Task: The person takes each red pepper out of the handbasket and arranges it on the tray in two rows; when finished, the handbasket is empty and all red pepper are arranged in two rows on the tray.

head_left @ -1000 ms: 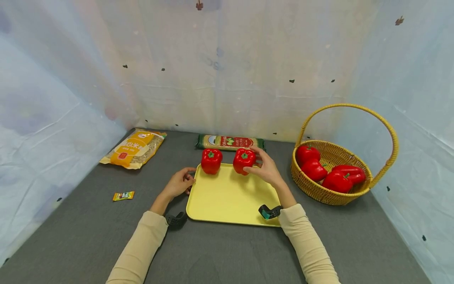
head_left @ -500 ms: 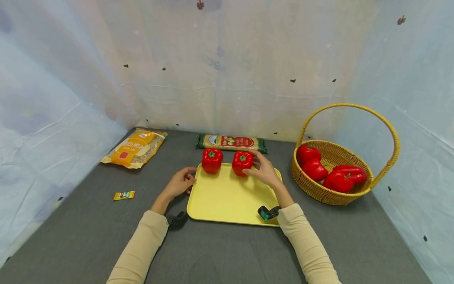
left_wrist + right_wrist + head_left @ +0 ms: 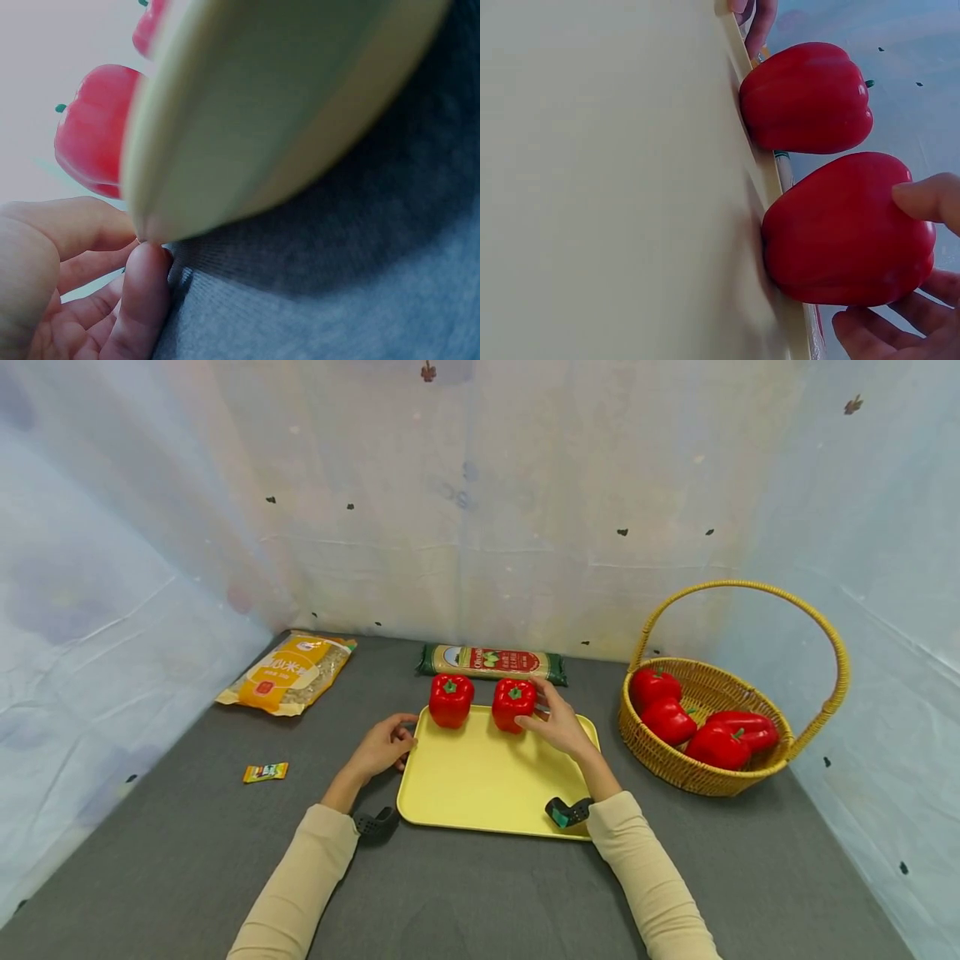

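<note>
A yellow tray [image 3: 480, 785] lies on the dark grey tabletop. My left hand [image 3: 381, 747] pinches its left rim; in the left wrist view, thumb and forefinger [image 3: 112, 221] meet at the tray edge [image 3: 210, 135]. One red bell pepper [image 3: 451, 703] stands upright at the tray's back left. To its right, a second red bell pepper [image 3: 510, 708] is gripped by my right hand [image 3: 558, 722]. The right wrist view shows the thumb [image 3: 930, 196] on one side of this held pepper [image 3: 847, 232] and fingers on the other, its base at the tray surface.
A wicker basket [image 3: 660, 768] with a tall handle stands on the right, holding several red peppers. Behind the tray lies a long green-ended packet [image 3: 491, 662]. A bag of grain [image 3: 288, 675] is at the back left, and a small yellow sachet [image 3: 266, 772] lies nearer.
My right hand has brought the held pepper slightly left and down onto the tray, then stays still. The left hand keeps its place at the rim.
</note>
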{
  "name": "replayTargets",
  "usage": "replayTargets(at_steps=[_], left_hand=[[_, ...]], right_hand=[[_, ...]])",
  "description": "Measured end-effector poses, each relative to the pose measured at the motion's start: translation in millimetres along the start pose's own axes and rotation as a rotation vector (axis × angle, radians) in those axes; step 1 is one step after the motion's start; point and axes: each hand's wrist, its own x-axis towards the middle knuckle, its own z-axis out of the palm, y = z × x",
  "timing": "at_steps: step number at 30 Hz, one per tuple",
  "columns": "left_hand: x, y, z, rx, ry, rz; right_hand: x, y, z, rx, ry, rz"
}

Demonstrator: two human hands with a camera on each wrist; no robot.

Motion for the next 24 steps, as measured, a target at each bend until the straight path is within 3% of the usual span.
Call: replayTargets(at_steps=[6,16,24], left_hand=[[0.2,0.6,-0.9,0.008,0.002,0.000],[-0.5,2.7,-1.8,-0.018,-0.011,0.009],[-0.2,0.8,-0.7,-0.019,-0.010,0.007]], right_hand=[[-6.6,-15.4,-1.8,-0.018,-0.013,0.001],[3.5,12.6,-17.3,-0.052,0.017,0.012],[-5.0,0.8,-41.1,-0.038,0.019,0.009]])
